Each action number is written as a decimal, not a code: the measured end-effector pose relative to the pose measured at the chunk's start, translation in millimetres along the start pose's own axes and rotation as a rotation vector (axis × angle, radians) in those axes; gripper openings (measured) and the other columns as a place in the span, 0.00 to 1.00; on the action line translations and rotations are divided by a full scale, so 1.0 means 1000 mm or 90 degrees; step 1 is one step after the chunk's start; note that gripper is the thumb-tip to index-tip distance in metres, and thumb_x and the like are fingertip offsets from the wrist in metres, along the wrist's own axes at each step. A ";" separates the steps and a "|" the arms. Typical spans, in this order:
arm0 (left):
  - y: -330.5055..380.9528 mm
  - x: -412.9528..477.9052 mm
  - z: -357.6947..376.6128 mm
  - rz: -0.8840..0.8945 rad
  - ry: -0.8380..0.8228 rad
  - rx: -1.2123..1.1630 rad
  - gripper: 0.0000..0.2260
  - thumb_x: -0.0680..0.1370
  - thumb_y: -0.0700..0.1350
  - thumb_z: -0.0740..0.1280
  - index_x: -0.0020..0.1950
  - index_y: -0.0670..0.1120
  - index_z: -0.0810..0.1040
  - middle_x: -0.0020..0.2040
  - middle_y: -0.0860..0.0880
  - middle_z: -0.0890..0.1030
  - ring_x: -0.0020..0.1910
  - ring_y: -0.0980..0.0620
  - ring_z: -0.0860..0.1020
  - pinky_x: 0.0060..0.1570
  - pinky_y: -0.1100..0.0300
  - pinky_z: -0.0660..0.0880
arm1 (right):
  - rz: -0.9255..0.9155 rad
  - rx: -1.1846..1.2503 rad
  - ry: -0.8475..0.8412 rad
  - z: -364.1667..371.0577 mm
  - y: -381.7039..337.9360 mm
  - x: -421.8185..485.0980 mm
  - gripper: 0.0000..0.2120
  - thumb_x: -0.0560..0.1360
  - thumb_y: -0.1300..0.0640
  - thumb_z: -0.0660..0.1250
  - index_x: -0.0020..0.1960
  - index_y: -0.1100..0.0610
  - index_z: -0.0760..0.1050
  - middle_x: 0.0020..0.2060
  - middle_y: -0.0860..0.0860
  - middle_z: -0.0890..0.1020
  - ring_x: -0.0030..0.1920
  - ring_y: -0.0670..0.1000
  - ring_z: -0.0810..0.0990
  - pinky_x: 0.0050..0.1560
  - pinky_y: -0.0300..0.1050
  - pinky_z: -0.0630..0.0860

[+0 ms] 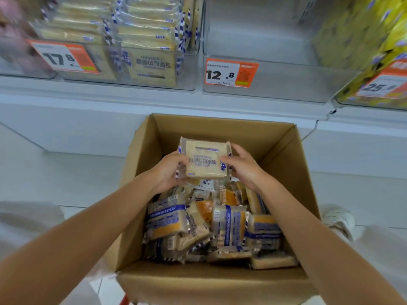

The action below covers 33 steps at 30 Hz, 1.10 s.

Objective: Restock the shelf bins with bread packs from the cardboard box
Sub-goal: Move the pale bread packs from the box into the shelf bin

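An open cardboard box [284,155] stands below me, holding several bread packs [229,225] in clear wrappers with blue print. I hold one bread pack [206,158] above the pile near the box's far side. My left hand [169,170] grips its left edge and my right hand [243,165] grips its right edge. On the shelf above, a clear bin [152,69] at the left is stacked with the same bread packs. The clear middle bin [275,78], tagged 12.8, has nothing in it.
A bin [361,49] with yellow packs stands at the right, tagged 25. Orange price tags [231,72] hang on the bin fronts. A white shelf ledge [110,100] runs under the bins. A white shoe [339,219] shows on the tiled floor right of the box.
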<state>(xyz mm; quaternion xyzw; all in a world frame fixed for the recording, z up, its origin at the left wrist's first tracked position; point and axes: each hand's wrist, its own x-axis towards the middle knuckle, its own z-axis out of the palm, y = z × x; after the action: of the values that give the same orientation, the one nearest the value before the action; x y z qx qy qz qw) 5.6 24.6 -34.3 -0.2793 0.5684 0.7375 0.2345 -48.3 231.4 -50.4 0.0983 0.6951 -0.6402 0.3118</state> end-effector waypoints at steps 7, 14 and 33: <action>0.019 0.009 0.000 0.160 0.104 0.147 0.11 0.77 0.37 0.68 0.60 0.42 0.77 0.54 0.42 0.83 0.50 0.47 0.84 0.51 0.51 0.82 | -0.063 -0.200 -0.012 0.009 -0.002 0.012 0.31 0.68 0.54 0.77 0.67 0.53 0.69 0.60 0.48 0.78 0.59 0.48 0.78 0.62 0.51 0.76; 0.040 0.004 0.003 0.212 0.021 0.388 0.04 0.77 0.43 0.71 0.43 0.48 0.81 0.27 0.56 0.77 0.26 0.65 0.75 0.30 0.75 0.70 | -0.184 -0.176 0.030 0.017 -0.016 0.003 0.39 0.68 0.54 0.78 0.74 0.43 0.62 0.63 0.44 0.73 0.63 0.44 0.72 0.62 0.44 0.71; 0.059 -0.031 -0.109 0.132 0.095 0.032 0.15 0.79 0.38 0.67 0.65 0.44 0.75 0.57 0.47 0.84 0.54 0.49 0.83 0.51 0.54 0.82 | 0.004 -0.186 -0.038 0.064 0.021 0.057 0.16 0.80 0.50 0.63 0.66 0.53 0.72 0.66 0.52 0.75 0.65 0.52 0.74 0.65 0.48 0.71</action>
<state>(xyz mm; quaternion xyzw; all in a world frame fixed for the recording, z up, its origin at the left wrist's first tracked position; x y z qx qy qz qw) 5.0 -96.3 6.9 -0.2675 0.6284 0.7204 0.1209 -61.8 159.5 -98.9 0.0350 0.7711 -0.5340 0.3449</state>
